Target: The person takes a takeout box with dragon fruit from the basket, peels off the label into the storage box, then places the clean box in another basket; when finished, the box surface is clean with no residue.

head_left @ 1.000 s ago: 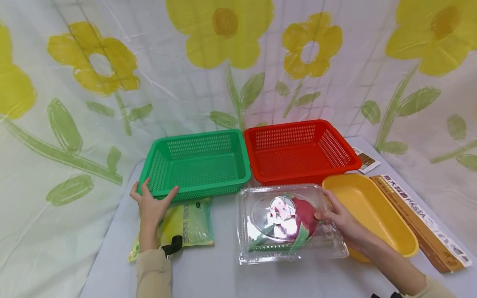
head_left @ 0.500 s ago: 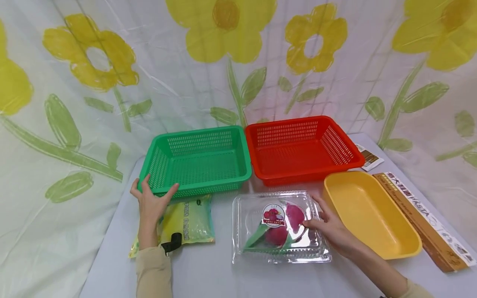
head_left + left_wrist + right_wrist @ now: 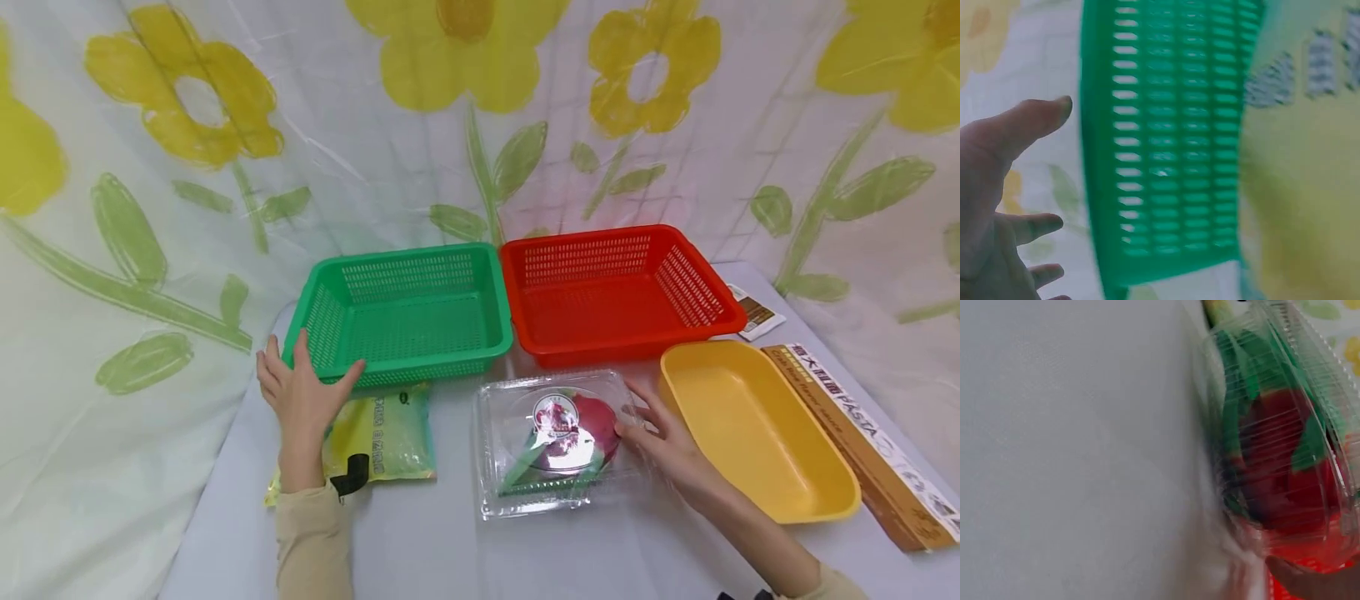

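My right hand [image 3: 670, 446] grips the right edge of a clear plastic clamshell box [image 3: 498, 450], with the thumb on its lid. Inside the box lies a red dragon fruit [image 3: 596, 421] with green leaf-like tips; a round label sits on the lid. The right wrist view shows the box [image 3: 1285, 462] from its side, with a fingertip at its lower end. My left hand [image 3: 306, 408], fingers spread, is at the front left corner of the green basket [image 3: 420, 372]. In the left wrist view, a gap shows between its fingers and the basket rim.
A yellow-green bag [image 3: 397, 442] lies partly behind my left wrist. Right of the green basket stands a red basket [image 3: 622, 346]. A yellow tub [image 3: 757, 433], a long brown PASTA carton [image 3: 862, 442] and a small packet [image 3: 753, 315] lie at the right. A flowered curtain hangs behind.
The box came down and left with my right hand, then moved slightly back up and tilted. My left hand has shifted a little off the green basket's corner.
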`<state>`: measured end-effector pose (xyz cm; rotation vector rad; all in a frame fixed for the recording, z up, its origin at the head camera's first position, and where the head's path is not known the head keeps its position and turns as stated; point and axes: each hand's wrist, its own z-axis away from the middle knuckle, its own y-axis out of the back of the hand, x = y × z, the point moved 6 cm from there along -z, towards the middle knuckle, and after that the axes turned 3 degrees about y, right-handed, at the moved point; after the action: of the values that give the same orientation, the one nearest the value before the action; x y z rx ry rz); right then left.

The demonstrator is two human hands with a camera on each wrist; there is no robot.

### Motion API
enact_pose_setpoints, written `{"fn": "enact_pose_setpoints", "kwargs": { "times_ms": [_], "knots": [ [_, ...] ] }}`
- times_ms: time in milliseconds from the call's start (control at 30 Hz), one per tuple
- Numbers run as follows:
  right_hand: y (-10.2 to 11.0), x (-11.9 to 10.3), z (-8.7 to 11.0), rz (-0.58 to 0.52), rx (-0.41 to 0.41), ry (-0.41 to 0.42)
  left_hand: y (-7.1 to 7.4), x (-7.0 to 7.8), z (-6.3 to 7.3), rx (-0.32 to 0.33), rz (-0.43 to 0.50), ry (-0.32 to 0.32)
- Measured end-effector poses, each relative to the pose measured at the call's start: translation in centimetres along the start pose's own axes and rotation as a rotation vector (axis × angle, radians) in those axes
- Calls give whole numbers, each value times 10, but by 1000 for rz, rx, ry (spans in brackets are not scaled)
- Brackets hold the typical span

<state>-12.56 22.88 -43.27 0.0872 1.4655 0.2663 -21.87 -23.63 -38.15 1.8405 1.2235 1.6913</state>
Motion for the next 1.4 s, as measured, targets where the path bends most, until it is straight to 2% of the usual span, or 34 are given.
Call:
{"fn": "enact_pose_setpoints", "kwargs": {
  "times_ms": [100,233,333,467,567,667,800,967,1100,1233,1400],
  "knots": [
    [2,-5,-1,25,12,15,8,25,3,65,-4,-104],
    [7,-8,-1,69,35,-26,6,58,8,72,61,-268],
    [10,-10,-1,100,40,-33,0,79,15,33,154,-373],
    [15,-20,-4,142,66,64,-10,107,26,-28,278,-491],
    [19,-29,-7,173,96,132,-24,129,38,-87,299,-603],
    [21,-33,-8,184,104,159,-42,145,54,-171,275,-687],
    [23,-36,-9,178,99,190,-63,154,71,-284,252,-738],
    [23,-40,-9,177,97,210,-84,152,90,-407,221,-748],
    [20,-46,-10,314,115,284,-97,148,105,-475,166,-770],
    [8,-58,-11,525,139,397,-103,146,116,-477,116,-826],
    [-10,-75,-14,661,144,484,-106,145,122,-459,110,-875]
  ]
}}
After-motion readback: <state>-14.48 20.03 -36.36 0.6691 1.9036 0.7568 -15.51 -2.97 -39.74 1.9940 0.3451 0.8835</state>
